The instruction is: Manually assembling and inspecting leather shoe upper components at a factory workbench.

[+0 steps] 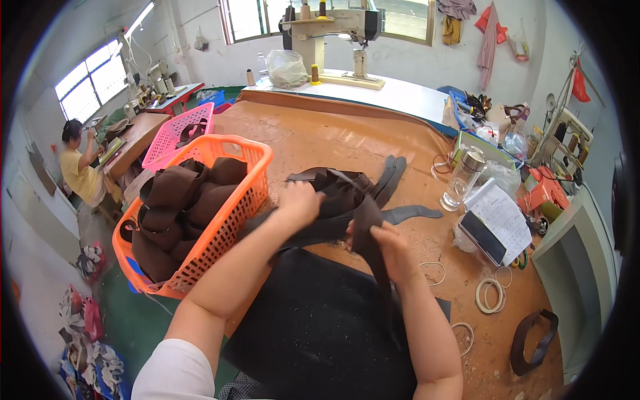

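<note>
My right hand (392, 250) is closed round a dark brown strip (367, 223), whose long end hangs down past the wrist. My left hand (299, 203) is curled at the near left side of a pile of dark strips (340, 202); whatever its fingers hold, if anything, is hidden. Beyond the pile lie grey strips with rounded ends (391, 177), and another grey strip (413, 213) stretches to the right. A black sheet (313, 327) spreads below my forearms, over the near edge of the table. To the left, an orange basket (223, 223) is full of rolled dark brown pieces (175, 189).
A pink basket (170, 137) stands behind the orange one. On the brown-covered table (293, 127), a glass bottle (463, 179), papers (510, 217), a phone (483, 238) and white rings (490, 297) lie rightward. A sewing machine (333, 40) stands at the back. Another person (80, 163) sits far left.
</note>
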A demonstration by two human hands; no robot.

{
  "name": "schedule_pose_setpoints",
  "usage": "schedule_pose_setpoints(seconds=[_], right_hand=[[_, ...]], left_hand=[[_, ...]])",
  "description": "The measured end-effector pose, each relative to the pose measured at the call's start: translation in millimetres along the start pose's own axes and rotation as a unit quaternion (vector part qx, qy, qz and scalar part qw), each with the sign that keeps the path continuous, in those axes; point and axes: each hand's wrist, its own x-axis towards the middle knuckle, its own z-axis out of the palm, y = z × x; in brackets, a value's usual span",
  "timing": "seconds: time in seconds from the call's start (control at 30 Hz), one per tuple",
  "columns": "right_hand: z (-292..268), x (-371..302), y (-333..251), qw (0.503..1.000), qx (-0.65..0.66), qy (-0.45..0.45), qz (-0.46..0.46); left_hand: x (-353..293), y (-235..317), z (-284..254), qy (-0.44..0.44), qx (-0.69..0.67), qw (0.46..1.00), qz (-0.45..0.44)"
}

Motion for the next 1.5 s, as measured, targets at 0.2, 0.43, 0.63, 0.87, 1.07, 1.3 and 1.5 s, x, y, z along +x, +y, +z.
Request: schedule_pose_setpoints(seconds=[0.2,0.43,0.63,0.87,1.07,1.3,1.5], right_hand=[[-11.6,54.8,-15.2,0.990,-0.042,0.136,0.027],[-42.4,83.7,-205.8,0.936,-0.031,0.178,-0.303],[-34.8,45.9,-274.8,0.922,-0.123,0.188,-0.317],[6.8,8.3,-225.2,0.944,-0.228,0.127,-0.202],[15.6,-38.1,-230.2,0.942,-0.228,0.148,-0.198],[32.0,-149.9,-196.4,0.932,-0.121,0.264,-0.219],[42.1,-241.9,-136.3,0.910,-0.113,0.371,-0.149]], left_hand=[[-12.4,-29.6,96.3,0.184,-0.082,0.979,0.038],[-9.9,-23.9,95.6,0.114,-0.098,0.989,0.001],[-9.4,-21.0,88.7,0.096,-0.071,0.993,0.012],[-0.9,2.7,41.5,0.065,-0.043,0.994,0.083],[-47.1,102.4,5.2,0.187,-0.265,0.849,0.417],[-64.0,167.7,28.3,0.161,-0.346,0.821,0.424],[-72.3,204.5,28.7,0.120,-0.369,0.831,0.397]])
